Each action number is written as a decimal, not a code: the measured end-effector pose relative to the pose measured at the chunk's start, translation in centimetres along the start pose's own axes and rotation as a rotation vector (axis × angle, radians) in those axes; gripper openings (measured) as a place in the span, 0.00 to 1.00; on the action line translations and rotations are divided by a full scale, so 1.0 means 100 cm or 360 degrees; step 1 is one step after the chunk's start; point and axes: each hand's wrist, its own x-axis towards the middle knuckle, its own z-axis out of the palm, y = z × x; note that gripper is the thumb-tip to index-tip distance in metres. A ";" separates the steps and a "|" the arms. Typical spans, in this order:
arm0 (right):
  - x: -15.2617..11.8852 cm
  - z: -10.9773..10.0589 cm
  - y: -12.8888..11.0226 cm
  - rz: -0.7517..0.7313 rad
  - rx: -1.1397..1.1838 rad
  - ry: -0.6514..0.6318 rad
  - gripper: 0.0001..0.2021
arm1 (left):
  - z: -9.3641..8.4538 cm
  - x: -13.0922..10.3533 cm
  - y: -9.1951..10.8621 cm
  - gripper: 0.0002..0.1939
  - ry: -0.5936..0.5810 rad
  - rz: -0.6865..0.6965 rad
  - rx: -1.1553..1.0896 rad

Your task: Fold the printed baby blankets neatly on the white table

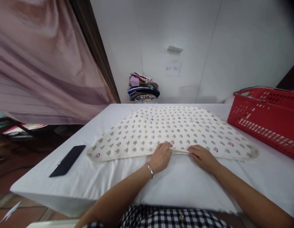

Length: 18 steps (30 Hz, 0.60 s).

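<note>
A cream cloth (158,128) printed with small grey mushrooms and a few coloured ones lies spread flat, its corners rounded. At the middle of its near edge, my left hand (161,157) has its fingers curled over the hem, a silver bracelet on that wrist. A short way to the right, my right hand (203,157) pinches the same edge between thumb and fingers. Between the two hands the edge is slightly lifted and shows more than one layer. The undersides of my fingers are partly hidden.
The cloth lies on a white-covered table (185,183). A dark flat rectangular object (67,161) rests at left. A red plastic basket (263,117) stands at right. Folded fabrics (143,88) are stacked behind, near a wall paper (172,68) reading "45-50". A pink curtain (47,63) hangs left.
</note>
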 end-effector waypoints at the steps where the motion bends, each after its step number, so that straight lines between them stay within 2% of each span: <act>1: -0.002 0.001 -0.003 -0.0063 -0.0022 -0.0022 0.14 | -0.001 -0.003 0.001 0.12 0.0004 -0.0013 -0.0006; 3: -0.005 0.003 -0.007 -0.0137 -0.0088 -0.0001 0.15 | -0.001 -0.006 0.002 0.11 0.0014 -0.0032 -0.0011; 8: -0.001 0.009 -0.014 -0.0120 -0.0246 0.0116 0.15 | 0.002 -0.008 0.007 0.12 0.0009 -0.0021 0.0005; 12: 0.002 0.010 -0.013 -0.0046 -0.0305 0.0136 0.18 | 0.006 -0.011 0.008 0.11 -0.0192 -0.0198 0.0016; 15: -0.003 0.010 -0.008 -0.0034 -0.0262 0.0075 0.18 | 0.008 -0.013 0.007 0.10 -0.0313 -0.0286 0.0032; 18: -0.009 0.012 -0.002 -0.0012 -0.0190 0.0003 0.20 | 0.007 -0.014 0.005 0.10 -0.0182 -0.0154 0.0062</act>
